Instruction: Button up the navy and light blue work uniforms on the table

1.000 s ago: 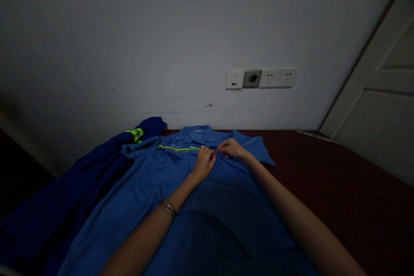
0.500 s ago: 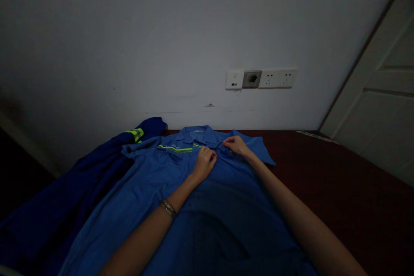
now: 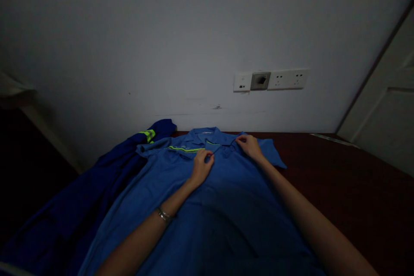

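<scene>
A blue short-sleeved work shirt with yellow-green stripes lies spread out, collar toward the wall. My left hand is over the middle of its chest, thumb and forefinger pinched together at the front edge just below the stripe. Farther right, my right hand pinches the shirt's cloth below the collar, toward the right shoulder. Folds run through the cloth between the two hands. A bracelet circles my left wrist. My fingers hide the exact bits of cloth in each pinch.
Left of the shirt lies a darker blue garment with a reflective band. Both rest on a dark red-brown surface. Behind rises a pale wall with sockets; a panelled door stands at right.
The view has turned slightly left. Both hands stay pinched; the gap between them has widened, my right hand shifting right. The front flap beside my left hand has changed its fold.
</scene>
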Demonstrator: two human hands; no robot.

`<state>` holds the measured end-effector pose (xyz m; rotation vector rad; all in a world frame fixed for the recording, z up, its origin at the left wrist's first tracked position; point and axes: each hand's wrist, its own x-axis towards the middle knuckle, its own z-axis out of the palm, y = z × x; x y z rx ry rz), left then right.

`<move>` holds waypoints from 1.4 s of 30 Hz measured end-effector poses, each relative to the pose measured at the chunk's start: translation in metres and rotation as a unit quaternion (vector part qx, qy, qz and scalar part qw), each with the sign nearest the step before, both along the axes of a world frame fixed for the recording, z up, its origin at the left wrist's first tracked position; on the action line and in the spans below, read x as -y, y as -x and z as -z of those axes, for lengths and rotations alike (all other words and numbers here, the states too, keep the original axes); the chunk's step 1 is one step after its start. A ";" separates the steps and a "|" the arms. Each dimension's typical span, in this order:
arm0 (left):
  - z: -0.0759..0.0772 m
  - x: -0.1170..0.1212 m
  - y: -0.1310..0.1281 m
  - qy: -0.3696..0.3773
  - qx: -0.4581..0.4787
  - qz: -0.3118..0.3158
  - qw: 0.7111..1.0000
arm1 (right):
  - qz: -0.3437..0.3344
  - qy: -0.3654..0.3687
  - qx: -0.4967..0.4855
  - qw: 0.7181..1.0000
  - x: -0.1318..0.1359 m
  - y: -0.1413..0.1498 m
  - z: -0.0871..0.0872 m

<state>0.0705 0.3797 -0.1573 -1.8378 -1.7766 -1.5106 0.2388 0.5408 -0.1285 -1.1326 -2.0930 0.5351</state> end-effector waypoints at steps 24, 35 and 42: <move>0.008 0.001 0.047 0.311 0.268 -0.012 0.912 | -0.228 -0.054 0.134 0.963 0.084 0.051 -0.028; 0.005 -0.001 0.047 0.327 0.317 -0.003 0.890 | -0.242 -0.201 0.282 0.906 0.101 0.056 -0.002; 0.000 0.003 0.052 0.354 0.331 0.036 0.874 | -0.275 -0.236 0.293 0.885 0.101 0.059 0.006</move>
